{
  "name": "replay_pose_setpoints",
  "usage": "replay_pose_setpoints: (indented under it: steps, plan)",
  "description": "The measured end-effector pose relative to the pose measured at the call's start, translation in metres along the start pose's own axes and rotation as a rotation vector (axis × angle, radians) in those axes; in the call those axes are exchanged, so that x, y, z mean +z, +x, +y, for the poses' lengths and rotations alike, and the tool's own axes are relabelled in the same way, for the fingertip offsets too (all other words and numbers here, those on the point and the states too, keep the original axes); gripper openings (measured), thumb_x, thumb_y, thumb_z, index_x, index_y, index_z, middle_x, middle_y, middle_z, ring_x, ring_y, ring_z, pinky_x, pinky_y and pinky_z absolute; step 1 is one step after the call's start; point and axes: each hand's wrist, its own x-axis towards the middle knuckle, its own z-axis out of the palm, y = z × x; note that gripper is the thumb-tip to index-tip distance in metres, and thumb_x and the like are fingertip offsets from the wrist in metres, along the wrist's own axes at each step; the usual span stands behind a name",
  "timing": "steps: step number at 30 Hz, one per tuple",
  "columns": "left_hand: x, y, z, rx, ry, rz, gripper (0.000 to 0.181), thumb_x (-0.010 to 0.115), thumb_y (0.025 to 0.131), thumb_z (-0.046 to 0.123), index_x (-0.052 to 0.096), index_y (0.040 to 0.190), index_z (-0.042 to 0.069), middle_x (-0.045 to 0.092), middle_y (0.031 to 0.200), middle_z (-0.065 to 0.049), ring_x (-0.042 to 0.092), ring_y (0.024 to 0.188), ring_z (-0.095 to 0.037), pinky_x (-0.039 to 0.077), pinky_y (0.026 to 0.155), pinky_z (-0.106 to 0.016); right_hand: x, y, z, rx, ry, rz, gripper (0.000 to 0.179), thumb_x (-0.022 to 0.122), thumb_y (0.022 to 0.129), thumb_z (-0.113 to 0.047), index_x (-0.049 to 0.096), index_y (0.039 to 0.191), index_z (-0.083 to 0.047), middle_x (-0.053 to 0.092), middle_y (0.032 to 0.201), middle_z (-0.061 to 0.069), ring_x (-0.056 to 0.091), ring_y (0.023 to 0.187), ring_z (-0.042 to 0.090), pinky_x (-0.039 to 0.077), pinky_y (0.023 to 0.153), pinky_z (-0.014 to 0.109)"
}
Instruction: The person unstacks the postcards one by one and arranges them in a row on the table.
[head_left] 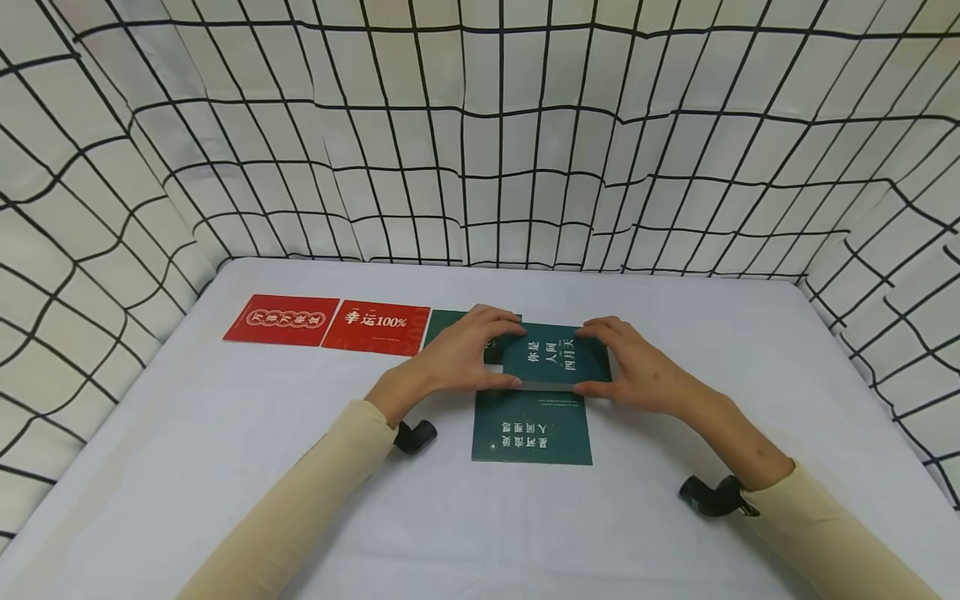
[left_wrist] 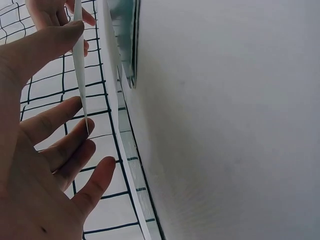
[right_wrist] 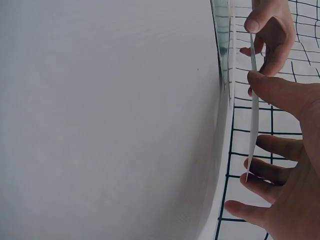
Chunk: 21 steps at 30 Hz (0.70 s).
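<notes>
Nearest the wearer, two beige cloth sleeves (head_left: pixel 300 500) extended over the white cloth-covered table (head_left: pixel 375 533), each with a small black device (head_left: pixel 415 437) at the wrist. Beyond them a dark green rectangular paper card (head_left: pixel 532 429) lay flat. Just past it, raised above the table, was a dark green card with large white characters (head_left: pixel 555 354). The left hand (head_left: pixel 468 350) pinched its left end and the right hand (head_left: pixel 645 367) its right, thumbs on the near edge, fingertips on the far edge. Good handling, in our judgement, called for equal, light pressure at both ends, since a hard squeeze could have bowed the thin sheet.

Lettering, near to far: the flat card read 星河滚烫 and 人间理想, upside down; the raised card read 你是人间四月天. Farther back, beside a green card partly hidden by the left hand (head_left: pixel 445 323), a bright red card (head_left: pixel 377 327) read 幸运100%; the ringed characters on the leftmost red card (head_left: pixel 283 320) were perhaps too small to read surely. A black grid net (head_left: pixel 487 175) over white backing rose behind.
</notes>
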Motion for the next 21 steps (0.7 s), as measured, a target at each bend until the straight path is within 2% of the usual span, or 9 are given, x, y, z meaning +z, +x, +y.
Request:
replay_pose_setpoints:
  steps: [7, 15, 21]
  plan:
    - [0.001, 0.005, 0.001, -0.010, 0.021, -0.004, 0.073, 0.083, 0.084, 0.046, 0.058, 0.147, 0.019, 0.047, 0.160, -0.003, 0.037, 0.150, -0.023, 0.040, 0.125, -0.044, -0.002, 0.002, 0.004, -0.002, -0.002, -0.008, 0.079, 0.084, 0.087, -0.037, 0.046, 0.152, -0.010, 0.040, 0.161, 0.016, 0.041, 0.149, 0.041, 0.040, 0.120, 0.062]
    - [0.002, 0.013, 0.002, 0.005, 0.045, 0.005, 0.072, 0.083, 0.085, 0.047, 0.059, 0.146, 0.018, 0.049, 0.158, -0.002, 0.038, 0.150, -0.023, 0.036, 0.127, -0.043, -0.003, 0.005, 0.007, 0.014, 0.015, -0.006, 0.080, 0.085, 0.087, -0.032, 0.046, 0.152, -0.009, 0.039, 0.161, 0.017, 0.040, 0.149, 0.041, 0.039, 0.121, 0.061]
    - [0.001, 0.017, 0.000, 0.013, 0.030, 0.002, 0.073, 0.084, 0.084, 0.048, 0.058, 0.147, 0.018, 0.049, 0.158, -0.003, 0.037, 0.151, -0.023, 0.037, 0.127, -0.043, -0.004, 0.005, 0.009, 0.006, 0.006, 0.012, 0.078, 0.086, 0.087, -0.030, 0.047, 0.151, -0.009, 0.040, 0.161, 0.018, 0.040, 0.150, 0.041, 0.038, 0.122, 0.061]
